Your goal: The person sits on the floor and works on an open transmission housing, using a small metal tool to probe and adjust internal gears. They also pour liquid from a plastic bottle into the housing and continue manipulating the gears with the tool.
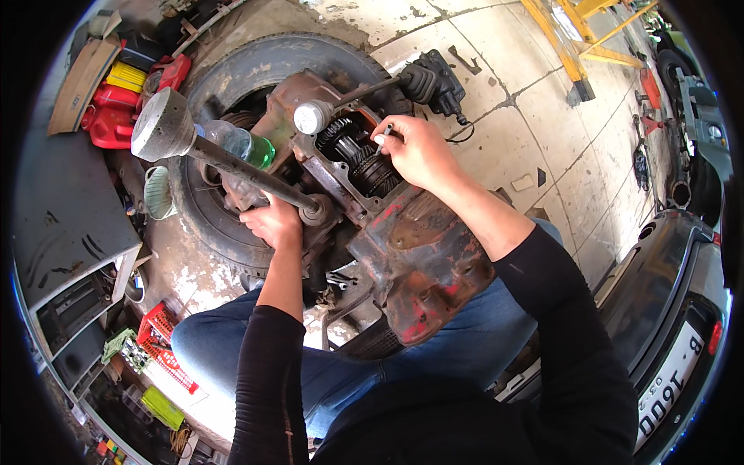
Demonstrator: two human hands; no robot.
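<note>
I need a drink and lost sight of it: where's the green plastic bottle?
In the head view, the green plastic bottle lies upper left of centre, inside the tyre, just behind the long shaft and above the left hand.

Far left: a flat brown cardboard box (80, 84) lies tilted at the scene's edge. Just right of it sit a yellow ribbed canister (126, 76) and red canisters (114, 116), touching each other.

Centre far: a clear plastic bottle (236, 141) with a green lower part lies on the tyre, no label legible.

Near left: a red perforated crate (164, 346) rests on the floor; a lime-green flat pack (162, 406) lies nearer, close by.

Near right: a white rectangular number plate (671, 384) with dark characters is fixed to a car's bumper.
</note>
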